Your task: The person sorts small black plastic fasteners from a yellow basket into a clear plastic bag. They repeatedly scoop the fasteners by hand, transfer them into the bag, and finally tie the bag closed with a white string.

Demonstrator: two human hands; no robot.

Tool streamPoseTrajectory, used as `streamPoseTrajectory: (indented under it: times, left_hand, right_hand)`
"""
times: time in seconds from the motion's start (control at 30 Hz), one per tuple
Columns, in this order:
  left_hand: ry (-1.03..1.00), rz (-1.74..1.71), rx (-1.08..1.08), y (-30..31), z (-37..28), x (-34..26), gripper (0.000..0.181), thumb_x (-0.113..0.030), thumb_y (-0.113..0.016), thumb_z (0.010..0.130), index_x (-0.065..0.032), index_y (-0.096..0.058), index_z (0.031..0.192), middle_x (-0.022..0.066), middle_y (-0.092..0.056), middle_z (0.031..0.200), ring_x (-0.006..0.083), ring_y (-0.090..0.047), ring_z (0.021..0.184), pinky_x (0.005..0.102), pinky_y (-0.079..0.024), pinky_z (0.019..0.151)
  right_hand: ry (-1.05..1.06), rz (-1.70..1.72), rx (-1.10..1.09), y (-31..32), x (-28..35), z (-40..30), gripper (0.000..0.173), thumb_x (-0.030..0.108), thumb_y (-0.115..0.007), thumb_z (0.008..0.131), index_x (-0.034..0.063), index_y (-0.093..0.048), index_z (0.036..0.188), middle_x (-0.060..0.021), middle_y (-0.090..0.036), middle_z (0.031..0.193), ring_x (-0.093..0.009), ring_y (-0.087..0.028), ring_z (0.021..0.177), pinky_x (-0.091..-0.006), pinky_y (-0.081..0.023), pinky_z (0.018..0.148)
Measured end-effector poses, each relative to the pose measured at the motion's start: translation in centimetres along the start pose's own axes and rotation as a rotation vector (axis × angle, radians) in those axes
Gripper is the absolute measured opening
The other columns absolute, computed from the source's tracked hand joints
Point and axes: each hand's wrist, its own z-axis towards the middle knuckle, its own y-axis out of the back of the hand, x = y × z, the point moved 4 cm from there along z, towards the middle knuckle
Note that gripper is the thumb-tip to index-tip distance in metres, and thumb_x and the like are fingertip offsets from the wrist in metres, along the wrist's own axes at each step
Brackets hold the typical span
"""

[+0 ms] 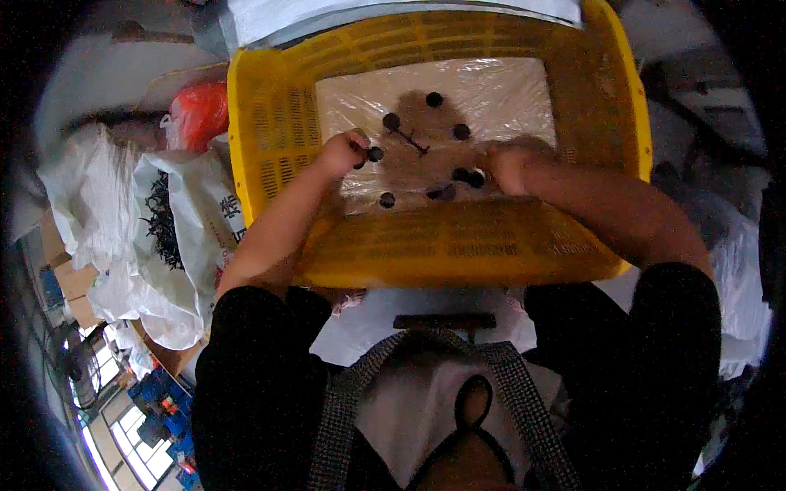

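Note:
My left hand (344, 153) is at the left side of a yellow plastic crate (442, 270), its fingers pinched on small black round parts (374, 154). At the right, my right hand (513, 169) has its fingertips beside a pair of black round parts (460, 175); shadow hides whether it grips one. Beneath both hands lies a tan, film-wrapped slab (503, 86). On it are more loose black round parts (434, 99) and a thin dark branched strip (411, 142), whose upper end meets a round part (391, 121).
Left of the crate, an open white woven sack (190, 202) holds many thin black pieces (163, 227). Behind it is a red plastic bag (199, 116). A white sheet (399, 15) covers something past the crate's far rim. Clear plastic wrapping (737, 276) hangs at the right.

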Motion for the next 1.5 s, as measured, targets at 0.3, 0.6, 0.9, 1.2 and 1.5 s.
streamPoseTrajectory:
  times: [0.3, 0.6, 0.9, 1.2, 1.5]
  left_hand:
    - [-0.012, 1.156, 0.094, -6.1, 0.8, -6.7, 0.031, -0.012, -0.050, 0.084, -0.0076, -0.063, 0.112, 0.0099, -0.057, 0.119, 0.0241, -0.047, 0.119, 0.0344, -0.032, 0.102]
    - [0.086, 0.885, 0.273, -7.3, -0.5, -2.5, 0.026, -0.012, -0.049, 0.085, -0.0066, -0.064, 0.105, 0.0130, -0.062, 0.108, 0.0304, -0.060, 0.102, 0.0389, -0.048, 0.087]
    - [0.163, 0.761, 0.479, -10.5, -4.3, -3.5, 0.028, -0.019, -0.050, 0.085, -0.0090, -0.059, 0.110, 0.0181, -0.061, 0.109, 0.0341, -0.061, 0.098, 0.0438, -0.050, 0.084]
    - [-0.107, 0.769, 0.389, -10.3, -5.3, -3.8, 0.030, -0.026, -0.059, 0.082, -0.0101, -0.062, 0.107, 0.0145, -0.063, 0.104, 0.0317, -0.060, 0.099, 0.0433, -0.049, 0.083]
    - [0.234, 0.358, 0.538, -14.0, -2.4, -7.3, 0.037, -0.034, -0.069, 0.074, -0.0086, -0.064, 0.101, 0.0146, -0.067, 0.096, 0.0307, -0.063, 0.088, 0.0427, -0.048, 0.079]
  right_hand:
    - [0.078, -0.110, 0.054, -7.1, -1.6, 5.2, 0.036, 0.013, -0.053, 0.083, 0.0103, -0.050, 0.119, -0.0194, -0.046, 0.121, -0.038, -0.056, 0.101, -0.0441, -0.050, 0.084]
    - [0.150, -0.015, -0.086, -9.2, -0.6, 5.4, 0.037, 0.007, -0.051, 0.083, 0.0030, -0.048, 0.119, -0.0207, -0.043, 0.115, -0.039, -0.052, 0.106, -0.0425, -0.048, 0.090]
    - [0.114, 0.050, -0.039, -9.5, -0.9, 5.0, 0.039, 0.009, -0.052, 0.083, 0.0051, -0.047, 0.121, -0.0210, -0.043, 0.122, -0.040, -0.053, 0.103, -0.0450, -0.046, 0.088]
    - [0.156, 0.071, 0.013, -11.5, -3.8, 2.4, 0.031, 0.010, -0.058, 0.075, 0.0057, -0.064, 0.105, -0.0189, -0.056, 0.107, -0.033, -0.056, 0.101, -0.0430, -0.046, 0.085]
    - [-0.161, 0.485, 0.326, -8.9, -5.0, 2.1, 0.028, 0.021, -0.063, 0.078, 0.0040, -0.066, 0.100, -0.0122, -0.066, 0.092, -0.019, -0.059, 0.085, -0.0378, -0.048, 0.079]
